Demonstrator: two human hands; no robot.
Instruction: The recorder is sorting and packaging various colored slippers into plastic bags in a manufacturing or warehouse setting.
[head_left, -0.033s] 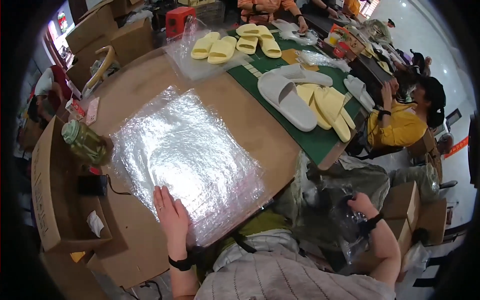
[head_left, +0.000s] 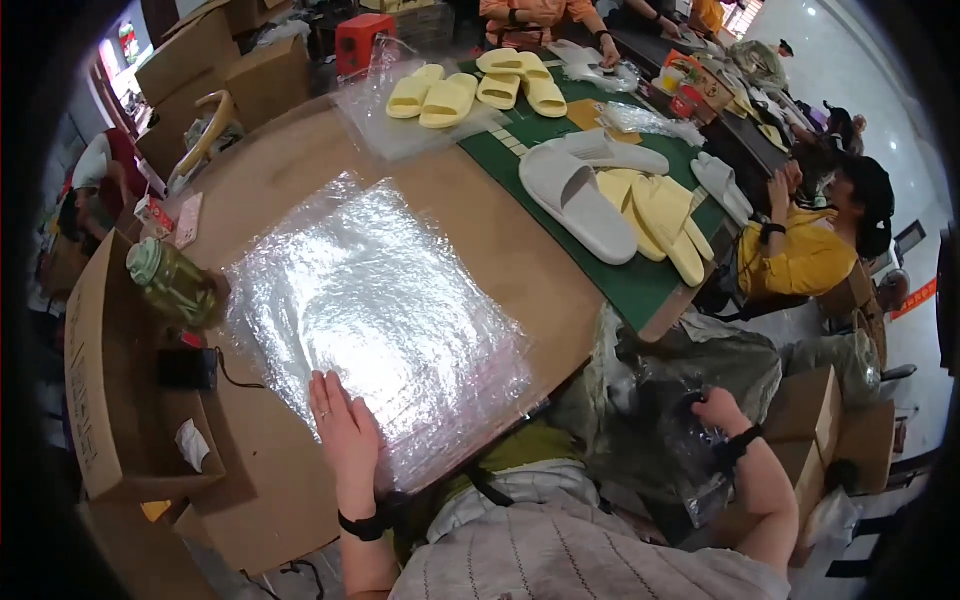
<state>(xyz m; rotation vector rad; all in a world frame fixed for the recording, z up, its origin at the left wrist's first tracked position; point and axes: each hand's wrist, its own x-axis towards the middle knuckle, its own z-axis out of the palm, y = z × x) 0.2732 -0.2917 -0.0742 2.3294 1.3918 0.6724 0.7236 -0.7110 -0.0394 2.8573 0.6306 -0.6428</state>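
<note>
The stack of clear plastic bags point(head_left: 375, 310) is lying mid-frame under your flat, spread-fingered left hand point(head_left: 347, 432) while your right hand point(head_left: 718, 412) is gripping crumpled plastic at lower right, nothing having shifted.

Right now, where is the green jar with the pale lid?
In the head view the green jar stands on the brown table's left side, just left of the clear plastic bag stack and above the open cardboard box.

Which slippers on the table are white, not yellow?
The large white pair on the green mat, lying soles up beside the yellow pair at its near end. The far slippers on clear plastic are all pale yellow.
</note>
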